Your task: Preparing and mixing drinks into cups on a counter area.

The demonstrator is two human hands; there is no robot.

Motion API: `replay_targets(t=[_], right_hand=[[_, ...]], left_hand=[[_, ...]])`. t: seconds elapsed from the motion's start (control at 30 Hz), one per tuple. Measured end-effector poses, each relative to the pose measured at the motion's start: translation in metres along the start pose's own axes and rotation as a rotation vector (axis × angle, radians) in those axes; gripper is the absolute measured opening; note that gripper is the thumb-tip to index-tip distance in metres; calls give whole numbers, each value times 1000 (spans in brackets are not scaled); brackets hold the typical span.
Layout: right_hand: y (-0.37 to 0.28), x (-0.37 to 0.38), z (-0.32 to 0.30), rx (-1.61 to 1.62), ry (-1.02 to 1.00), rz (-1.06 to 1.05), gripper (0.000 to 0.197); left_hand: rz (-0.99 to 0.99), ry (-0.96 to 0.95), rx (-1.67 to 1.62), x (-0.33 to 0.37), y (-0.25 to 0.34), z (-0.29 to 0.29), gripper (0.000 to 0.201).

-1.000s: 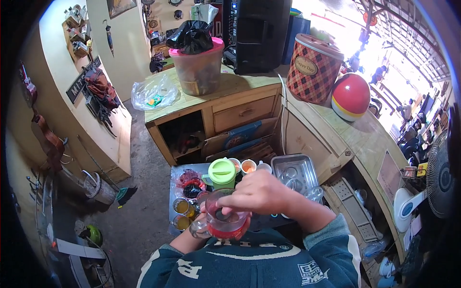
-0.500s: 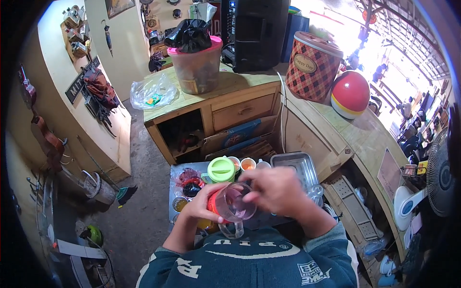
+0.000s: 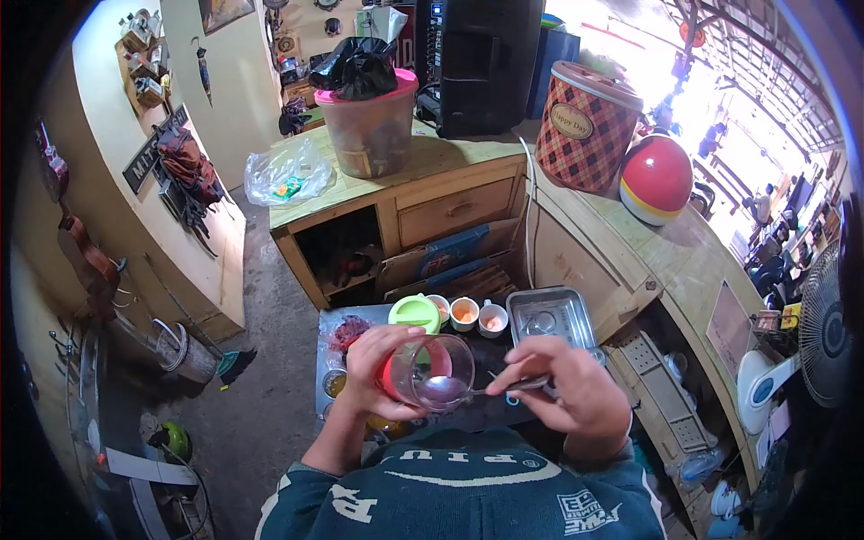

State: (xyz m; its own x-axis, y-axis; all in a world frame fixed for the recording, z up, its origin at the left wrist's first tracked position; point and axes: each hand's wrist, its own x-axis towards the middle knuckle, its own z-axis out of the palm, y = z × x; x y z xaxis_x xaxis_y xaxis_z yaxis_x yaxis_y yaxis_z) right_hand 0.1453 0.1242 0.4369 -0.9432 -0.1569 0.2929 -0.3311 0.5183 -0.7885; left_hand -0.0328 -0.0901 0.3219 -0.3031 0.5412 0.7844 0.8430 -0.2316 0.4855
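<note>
My left hand [image 3: 371, 376] is wrapped round a clear mug with a red band [image 3: 456, 357], tilted so its mouth faces me. In my right hand [image 3: 580, 387] is a metal spoon [image 3: 529, 383], gripped by the handle. The spoon's bowl end reaches into the mug's mouth. Just beyond the mug stands a container with a light green lid [image 3: 416, 310]. Small white cups with orange or pinkish contents, among them an orange-filled cup [image 3: 463, 313], stand beside it. A metal tray [image 3: 551, 310] lies right of the cups.
Reddish plastic packets [image 3: 349, 333] and a glass of yellowish contents [image 3: 334, 383] sit at the low table's left. A wooden counter [image 3: 459, 166] bounds the far side, bearing a pink-lidded bucket [image 3: 369, 135], a black speaker [image 3: 481, 67] and a plaid canister [image 3: 585, 126]. A fan [image 3: 821, 324] stands right.
My right hand has moved right and nearer, off the mug's rim, bringing the spoon into sight. The mug has turned and its handle no longer shows. The cups and tray are less covered.
</note>
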Motion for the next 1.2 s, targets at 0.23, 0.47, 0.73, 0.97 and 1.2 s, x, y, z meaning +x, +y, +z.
replay_targets(t=[0.23, 0.47, 0.73, 0.97, 1.2], right_hand=[[5, -8, 8, 418, 118, -95, 37], [18, 3, 24, 219, 144, -290, 14], [18, -10, 42, 403, 295, -77, 15], [23, -2, 51, 55, 239, -175, 18], [29, 8, 53, -307, 353, -281, 24]], left_hand=[[248, 154, 249, -3, -4, 8, 75], [347, 291, 393, -6, -9, 16, 64], [305, 364, 475, -10, -9, 23, 61], [313, 373, 516, -9, -9, 24, 60], [241, 303, 516, -5, -3, 31, 54]])
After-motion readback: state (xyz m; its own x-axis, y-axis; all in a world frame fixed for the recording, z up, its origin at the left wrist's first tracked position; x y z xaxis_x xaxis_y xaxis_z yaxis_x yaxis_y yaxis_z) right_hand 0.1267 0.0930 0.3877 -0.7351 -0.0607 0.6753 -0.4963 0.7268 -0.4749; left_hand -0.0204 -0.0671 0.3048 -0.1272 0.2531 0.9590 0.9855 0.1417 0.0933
